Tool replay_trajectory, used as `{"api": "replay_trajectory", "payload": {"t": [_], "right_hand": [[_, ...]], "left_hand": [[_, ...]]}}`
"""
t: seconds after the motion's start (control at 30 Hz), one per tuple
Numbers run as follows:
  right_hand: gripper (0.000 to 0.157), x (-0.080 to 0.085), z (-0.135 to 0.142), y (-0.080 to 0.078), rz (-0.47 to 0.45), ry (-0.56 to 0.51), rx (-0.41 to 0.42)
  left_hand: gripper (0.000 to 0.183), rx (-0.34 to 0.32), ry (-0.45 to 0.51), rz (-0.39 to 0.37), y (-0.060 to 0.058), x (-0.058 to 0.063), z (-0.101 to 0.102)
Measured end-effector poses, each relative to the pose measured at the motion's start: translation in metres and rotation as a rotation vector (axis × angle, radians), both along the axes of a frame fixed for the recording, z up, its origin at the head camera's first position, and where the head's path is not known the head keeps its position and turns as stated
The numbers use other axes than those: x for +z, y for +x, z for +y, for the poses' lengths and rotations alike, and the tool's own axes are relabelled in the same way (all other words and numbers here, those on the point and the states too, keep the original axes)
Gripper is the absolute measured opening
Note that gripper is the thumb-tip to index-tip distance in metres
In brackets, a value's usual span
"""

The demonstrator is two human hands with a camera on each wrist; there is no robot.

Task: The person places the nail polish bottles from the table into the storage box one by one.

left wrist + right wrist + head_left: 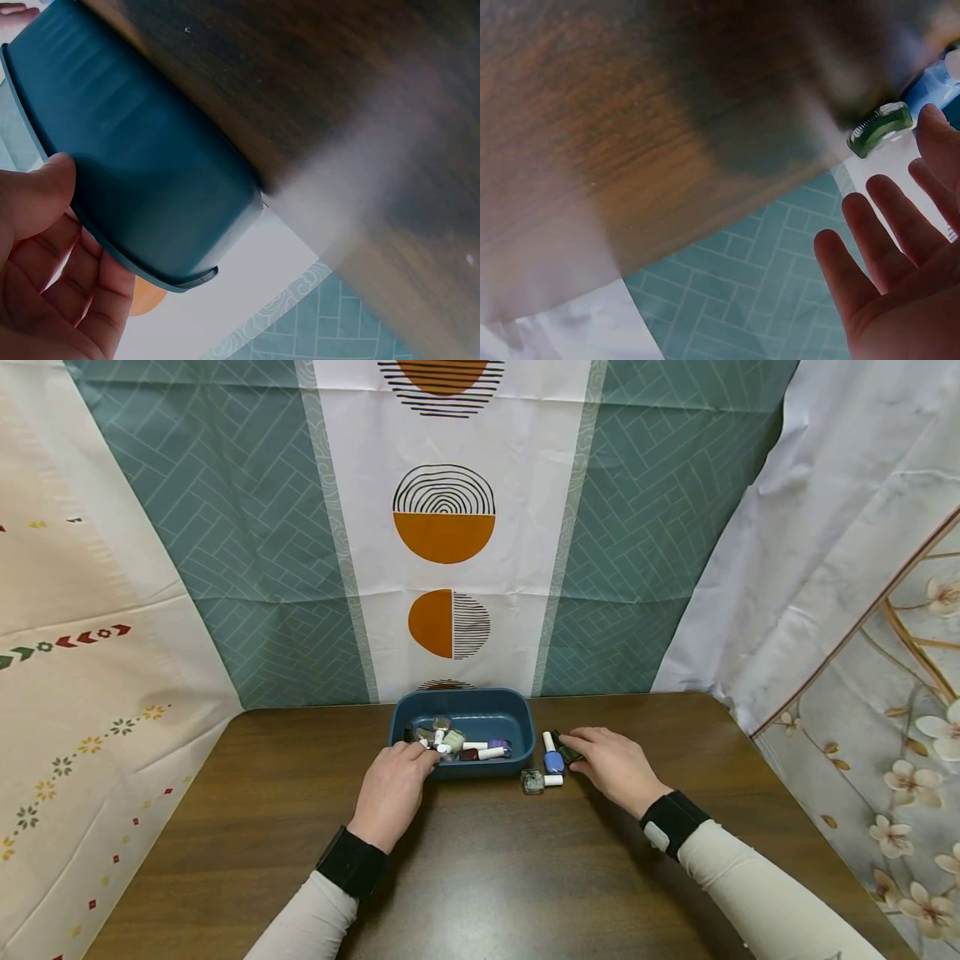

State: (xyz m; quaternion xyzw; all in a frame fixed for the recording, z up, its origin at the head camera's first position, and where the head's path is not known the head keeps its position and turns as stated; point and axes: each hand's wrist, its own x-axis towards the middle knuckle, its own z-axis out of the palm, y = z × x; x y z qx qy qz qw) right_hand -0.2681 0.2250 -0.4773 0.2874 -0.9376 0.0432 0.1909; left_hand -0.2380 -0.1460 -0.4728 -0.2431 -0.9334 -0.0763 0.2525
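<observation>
A dark blue plastic bin stands at the back of the table with several nail polish bottles lying in its left and front part. My left hand grips the bin's front left rim; in the left wrist view the thumb presses the outer wall, with the other fingers beyond the rim. Right of the bin, my right hand is beside a dark green nail polish bottle, its fingers extended and holding nothing. A blue nail polish bottle and a glittery one with white caps lie nearby.
The brown wooden table ends just behind the bin at a hanging patterned cloth. More cloth hangs at the left and the right. Black bands circle both wrists.
</observation>
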Motion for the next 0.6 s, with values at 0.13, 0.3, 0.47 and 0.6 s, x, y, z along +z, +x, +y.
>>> {"api": "replay_trajectory", "payload": {"t": [0.13,0.3,0.47,0.6], "right_hand": [[0.051,-0.0032,-0.0001,-0.0001,0.011,-0.001,0.010],[0.052,-0.0046,-0.0013,-0.0008,-0.017,-0.003,-0.008],[0.050,-0.0061,-0.0026,-0.0026,-0.027,0.002,-0.017],[0.048,-0.0079,-0.0027,-0.0039,-0.007,0.003,-0.012]], "left_hand": [[0.021,-0.001,0.001,0.000,-0.0002,-0.0003,-0.0002],[0.021,0.000,0.003,0.000,0.0000,0.0000,-0.0002],[0.020,0.000,0.005,-0.001,0.0003,0.0008,0.0005],[0.020,-0.004,0.006,0.005,0.0007,0.0009,0.0006]]}}
